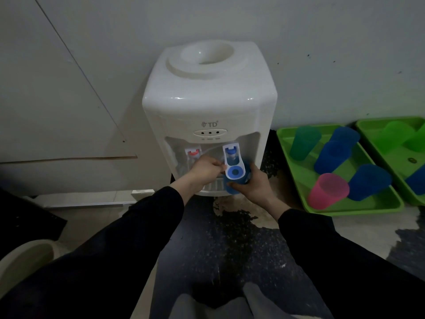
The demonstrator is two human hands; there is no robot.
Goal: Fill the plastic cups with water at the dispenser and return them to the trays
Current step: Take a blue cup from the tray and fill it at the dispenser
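Blue cup half hidden behind tap lever, right hand.

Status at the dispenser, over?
Right hand holds blue cup under blue tap. Left hand at tap lever. Water level not visible. Nothing in the way.

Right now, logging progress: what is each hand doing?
Left hand: closed on the blue tap lever.
Right hand: holding the blue cup under it.

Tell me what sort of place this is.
Probably a bare utility or pantry corner indoors: a white tabletop water dispenser sits on a worn, stained floor against a plain wall, beside green trays of plastic cups.
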